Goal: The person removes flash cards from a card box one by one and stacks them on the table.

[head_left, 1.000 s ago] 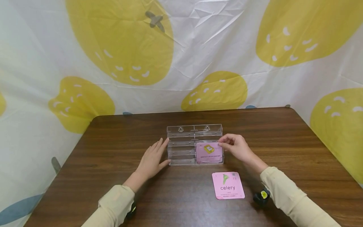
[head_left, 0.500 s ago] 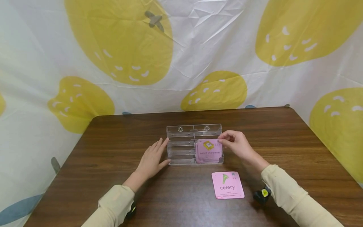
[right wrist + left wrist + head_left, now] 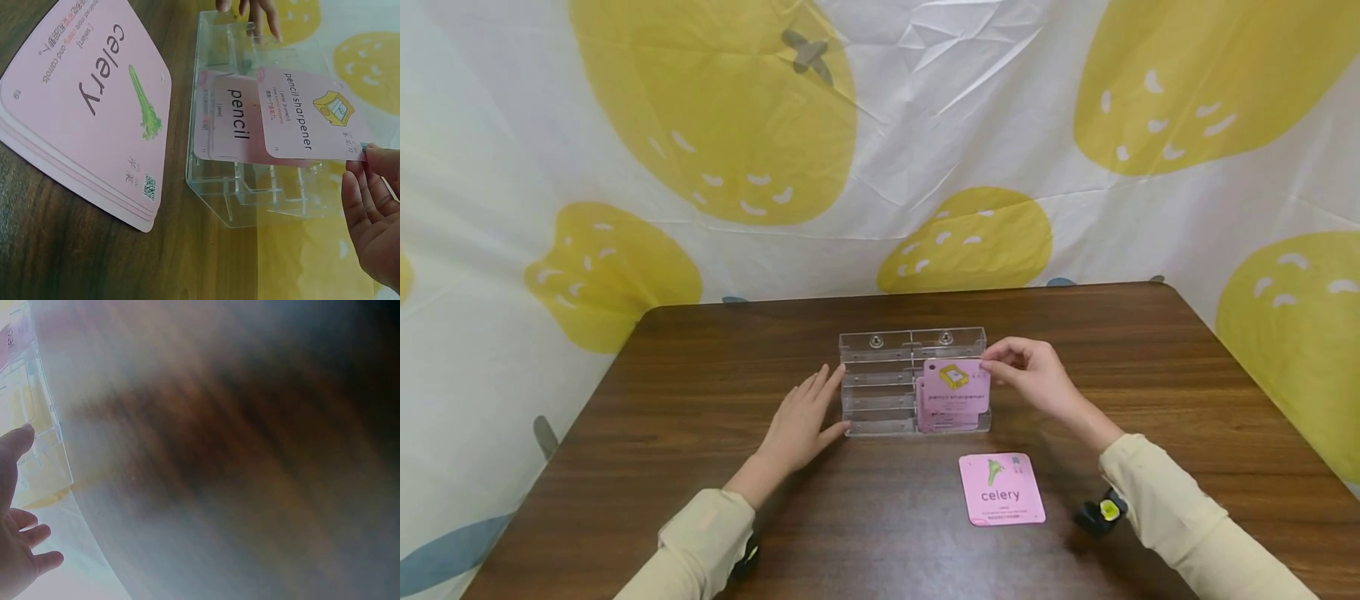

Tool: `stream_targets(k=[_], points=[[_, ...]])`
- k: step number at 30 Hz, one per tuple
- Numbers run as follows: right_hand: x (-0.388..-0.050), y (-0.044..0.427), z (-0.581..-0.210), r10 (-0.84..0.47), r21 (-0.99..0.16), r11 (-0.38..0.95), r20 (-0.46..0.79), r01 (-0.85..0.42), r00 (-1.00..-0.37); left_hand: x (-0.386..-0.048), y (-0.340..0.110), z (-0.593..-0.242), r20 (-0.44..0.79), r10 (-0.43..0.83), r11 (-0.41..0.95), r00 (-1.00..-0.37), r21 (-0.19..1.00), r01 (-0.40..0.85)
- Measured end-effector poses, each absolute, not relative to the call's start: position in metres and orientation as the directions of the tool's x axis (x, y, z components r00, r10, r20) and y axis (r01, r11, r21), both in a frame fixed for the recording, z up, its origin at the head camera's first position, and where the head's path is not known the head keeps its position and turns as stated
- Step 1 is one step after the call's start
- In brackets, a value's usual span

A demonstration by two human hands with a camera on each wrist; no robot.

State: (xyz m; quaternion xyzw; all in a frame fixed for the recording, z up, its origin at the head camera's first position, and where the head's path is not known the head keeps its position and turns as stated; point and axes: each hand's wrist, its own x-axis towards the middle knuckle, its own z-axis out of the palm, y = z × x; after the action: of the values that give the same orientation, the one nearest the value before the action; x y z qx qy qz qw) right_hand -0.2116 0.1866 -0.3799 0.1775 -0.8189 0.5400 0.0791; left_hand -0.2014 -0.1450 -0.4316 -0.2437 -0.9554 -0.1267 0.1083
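My right hand [image 3: 1037, 375] pinches a pink pencil sharpener card [image 3: 957, 387] at its upper right corner, between thumb and fingers. That card is held up in front of a clear tiered card holder [image 3: 880, 404]. Behind and below it, a pencil card [image 3: 228, 122] stands in the holder's lowest right compartment, as the right wrist view shows. My left hand [image 3: 797, 425] rests at the holder's left side with fingers straight, the thumb near its front corner. In the left wrist view the left hand's thumb [image 3: 19, 440] lies by the holder's edge.
A stack of pink cards, celery card [image 3: 103, 87] on top, lies on the brown wooden table [image 3: 700, 375] in front of the holder. A white cloth with yellow fruit prints [image 3: 970, 242] hangs behind the table. A black wrist device [image 3: 1101, 512] sits below the right sleeve.
The right hand has raised the pencil sharpener card up out of the lowest right compartment, uncovering the pencil card behind. The left hand has stayed in place.
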Motion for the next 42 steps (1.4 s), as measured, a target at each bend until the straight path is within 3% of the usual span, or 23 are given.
stream_targets(k=[28, 42], points=[[-0.182, 0.194, -0.372, -0.280, -0.868, 0.308, 0.308, -0.389, -0.909, -0.202, -0.146, -0.432, 0.273, 0.440, 0.849, -0.855, 0.184, 0.496], [-0.169, 0.209, -0.393, -0.283, -0.952, 0.272, 0.062, -0.142, -0.957, -0.202, -0.145, -0.433, 0.283, 0.443, 0.846, -0.851, 0.184, 0.501]])
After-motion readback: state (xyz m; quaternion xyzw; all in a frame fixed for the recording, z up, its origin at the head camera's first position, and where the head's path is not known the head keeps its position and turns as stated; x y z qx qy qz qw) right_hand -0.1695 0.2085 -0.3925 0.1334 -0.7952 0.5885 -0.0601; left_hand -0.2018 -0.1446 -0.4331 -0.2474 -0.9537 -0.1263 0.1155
